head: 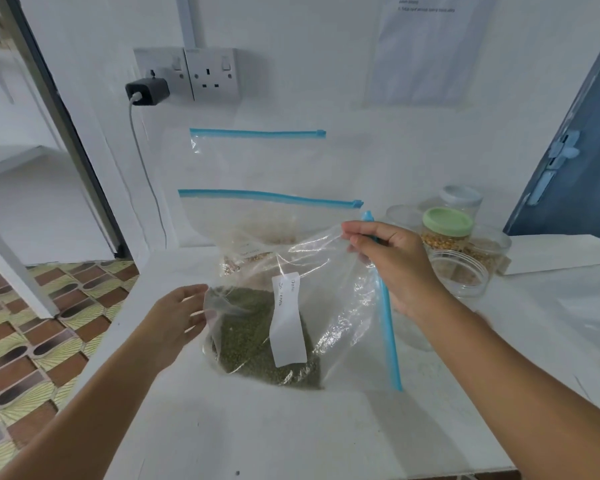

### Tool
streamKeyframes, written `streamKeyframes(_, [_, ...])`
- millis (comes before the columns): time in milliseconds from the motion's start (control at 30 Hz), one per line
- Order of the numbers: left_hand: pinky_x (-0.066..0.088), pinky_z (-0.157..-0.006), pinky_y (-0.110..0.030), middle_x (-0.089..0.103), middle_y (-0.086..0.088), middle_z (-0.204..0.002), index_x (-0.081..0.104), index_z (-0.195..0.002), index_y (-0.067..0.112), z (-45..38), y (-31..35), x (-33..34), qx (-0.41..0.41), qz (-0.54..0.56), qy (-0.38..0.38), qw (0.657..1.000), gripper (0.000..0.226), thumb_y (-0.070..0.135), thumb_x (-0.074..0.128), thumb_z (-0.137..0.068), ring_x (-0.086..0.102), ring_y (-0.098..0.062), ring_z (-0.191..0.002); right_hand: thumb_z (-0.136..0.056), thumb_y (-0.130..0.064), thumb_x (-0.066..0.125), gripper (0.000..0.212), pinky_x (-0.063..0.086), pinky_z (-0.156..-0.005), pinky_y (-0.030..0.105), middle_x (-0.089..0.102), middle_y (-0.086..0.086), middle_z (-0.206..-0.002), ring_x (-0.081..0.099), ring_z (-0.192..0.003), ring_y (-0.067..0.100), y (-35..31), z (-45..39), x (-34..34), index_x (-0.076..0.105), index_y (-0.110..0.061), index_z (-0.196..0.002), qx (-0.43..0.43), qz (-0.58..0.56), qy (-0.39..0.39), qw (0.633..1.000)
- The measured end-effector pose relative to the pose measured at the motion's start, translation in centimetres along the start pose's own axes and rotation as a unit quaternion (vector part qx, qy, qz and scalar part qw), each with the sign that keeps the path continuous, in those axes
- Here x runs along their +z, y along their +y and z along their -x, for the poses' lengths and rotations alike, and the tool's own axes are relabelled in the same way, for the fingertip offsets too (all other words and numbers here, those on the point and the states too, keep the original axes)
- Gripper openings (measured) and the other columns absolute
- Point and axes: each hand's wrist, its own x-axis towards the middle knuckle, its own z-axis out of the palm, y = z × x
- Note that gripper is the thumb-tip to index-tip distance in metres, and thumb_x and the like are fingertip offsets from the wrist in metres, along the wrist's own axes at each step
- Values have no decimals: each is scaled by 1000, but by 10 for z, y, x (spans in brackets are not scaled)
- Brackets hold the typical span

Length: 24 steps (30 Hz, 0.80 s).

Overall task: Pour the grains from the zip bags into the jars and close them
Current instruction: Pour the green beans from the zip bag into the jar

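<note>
- Right hand [392,268] pinches the green-grain bag [291,320] at its zipper corner, at 1 o'clock.
- Left hand [181,320], fingers relaxed, touches the bag's 9 o'clock edge.
- The bag lies on the desk [291,434], zipper running 12 to 6.
- Jars [454,251] sit at 2 o'clock, nearer the right hand; one, green-lidded, holds yellow grain.
- Two more bags [264,216] lie at 12.

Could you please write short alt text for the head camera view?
A person's right hand pinches the blue zip edge of a clear bag of green grains on a white table, the left hand touching its other side. Two more zip bags lean on the wall; jars stand right.
</note>
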Motion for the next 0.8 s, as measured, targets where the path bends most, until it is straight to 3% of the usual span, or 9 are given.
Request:
streamKeyframes(167, [52, -86, -28, 72, -11, -98, 71, -113, 14, 0, 5, 12, 59, 1, 28, 998, 23, -2, 65, -97, 62, -16, -82, -98, -2, 66, 25, 54, -79, 17, 80, -2, -102, 73, -87, 9, 2, -1, -1, 80, -21, -107, -9, 2, 23, 1000])
streamKeyframes(367, [52, -82, -25, 70, -5, -94, 65, -101, 16, 3, 34, 16, 164, 138, 61, 975, 19, -2, 68, -96, 64, -14, -79, -97, -1, 67, 27, 54, -78, 18, 80, -4, -102, 72, -88, 11, -5, -11, -3, 81, -24, -101, -26, -23, 85, 996])
streamKeyframes(500, [53, -83, -24, 73, -3, -92, 62, -103, 19, 7, 52, 15, 226, 124, 52, 965, 28, -8, 64, -96, 71, -12, -85, -98, 1, 65, 29, 57, -92, 32, 80, -1, -105, 75, -100, 24, -8, -18, -5, 81, -24, -101, -16, -50, 116, 992])
streamKeyframes(633, [50, -89, -35, 69, -4, -93, 65, -106, 18, 9, 47, 12, 188, 135, 8, 973, 22, -2, 62, -99, 65, -18, -86, -98, 1, 64, 30, 56, -88, 34, 80, -2, -103, 73, -93, 19, 0, -16, -5, 81, -24, -102, -5, -42, 105, 994])
streamKeyframes(733, [53, -100, -37, 68, -8, -110, 68, -117, 15, 1, 41, 6, 100, 205, 39, 973, 16, 17, 64, -101, 67, -24, -102, -96, -1, 67, 27, 54, -84, 31, 80, 1, -100, 71, -88, 14, 4, -15, -5, 81, -24, -101, -5, -44, 98, 994])
streamKeyframes(800, [55, -95, -36, 68, -11, -112, 66, -114, 13, -2, 37, 3, 72, 197, 55, 976, 14, 18, 66, -102, 68, -26, -98, -95, -4, 70, 25, 53, -84, 32, 79, 8, -99, 70, -88, 16, 6, -15, -4, 82, -25, -99, -5, -50, 101, 994])
